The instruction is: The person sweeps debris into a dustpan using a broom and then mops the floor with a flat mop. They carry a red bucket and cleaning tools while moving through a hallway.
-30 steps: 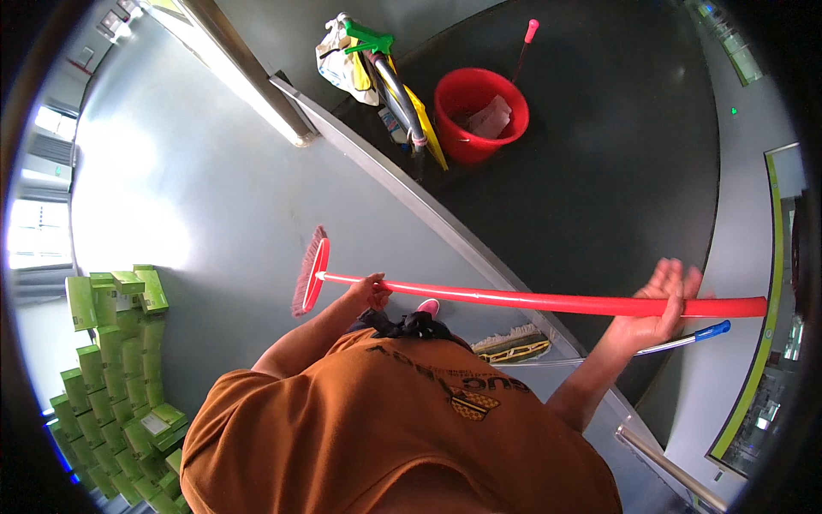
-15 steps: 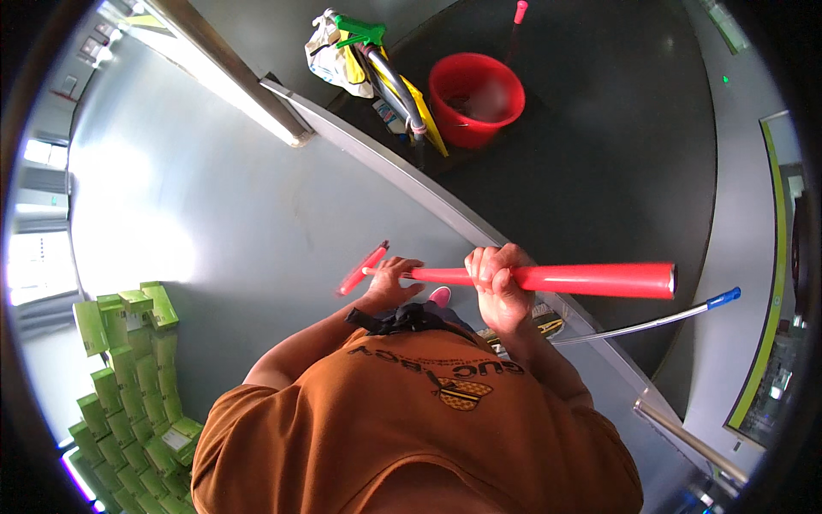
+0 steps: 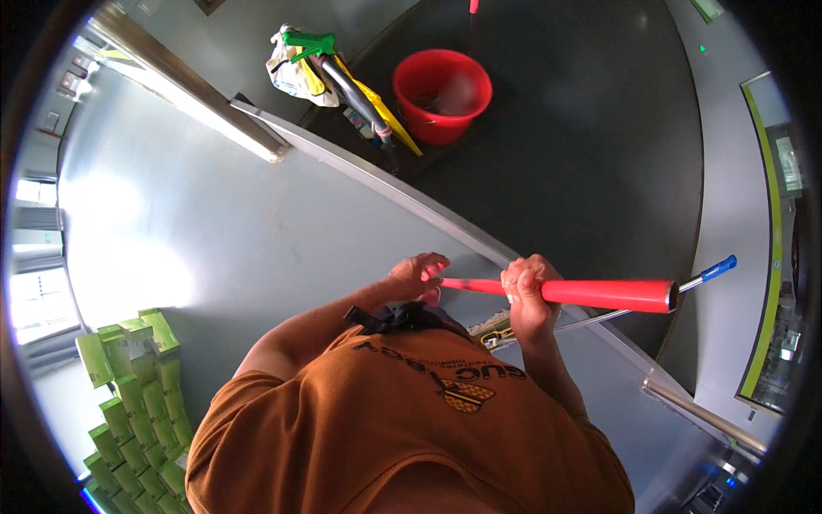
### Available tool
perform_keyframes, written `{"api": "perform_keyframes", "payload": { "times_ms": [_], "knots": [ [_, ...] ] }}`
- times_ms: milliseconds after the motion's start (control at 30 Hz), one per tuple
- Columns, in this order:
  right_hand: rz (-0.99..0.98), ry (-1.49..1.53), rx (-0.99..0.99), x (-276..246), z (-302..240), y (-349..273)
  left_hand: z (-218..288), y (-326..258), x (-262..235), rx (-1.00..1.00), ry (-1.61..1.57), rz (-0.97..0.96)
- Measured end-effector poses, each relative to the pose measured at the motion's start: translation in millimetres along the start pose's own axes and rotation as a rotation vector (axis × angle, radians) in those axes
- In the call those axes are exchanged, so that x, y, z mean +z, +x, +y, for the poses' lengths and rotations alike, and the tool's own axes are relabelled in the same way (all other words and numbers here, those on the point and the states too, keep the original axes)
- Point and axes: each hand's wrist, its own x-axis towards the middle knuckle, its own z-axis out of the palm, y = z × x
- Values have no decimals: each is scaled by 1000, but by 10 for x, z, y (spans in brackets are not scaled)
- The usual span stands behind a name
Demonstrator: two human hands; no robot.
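A grey floor (image 3: pixel 257 223) spreads in front of the person, and a raised metal strip (image 3: pixel 368 176) divides it from a dark floor (image 3: pixel 582 163). At the left is a tall stack of green boxes (image 3: pixel 133 403). The red broom (image 3: pixel 608 294) lies across the front of the person, its thick pole end pointing right. Behind and below it lies a mop (image 3: pixel 490 329) with a blue-ended pole; a red bucket (image 3: pixel 438 128) stands well apart on the dark floor.

The right grip (image 3: pixel 529 289) is closed firmly round the middle of the broom's visible pole. A second ago that hand was far out along the pole with its fingers spread. The left grip (image 3: pixel 418 276) is half curled at the narrow end; whether it has hold there, I cannot tell. The brush, plain to see earlier, is now hidden or too unclear to make out. To judge by this, the right hand now carries most of the broom's weight.
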Motion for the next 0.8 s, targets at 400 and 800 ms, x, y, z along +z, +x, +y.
{"api": "perform_keyframes", "payload": {
  "times_ms": [400, 800],
  "knots": [
    [275, -401, 8, -577, 312, 247, -246, 1399, -1040, -246, -470, 129],
    [844, -450, 158, -546, 283, 994, -1438, 4162, -2008, -583, -1063, 459]
  ]
}}
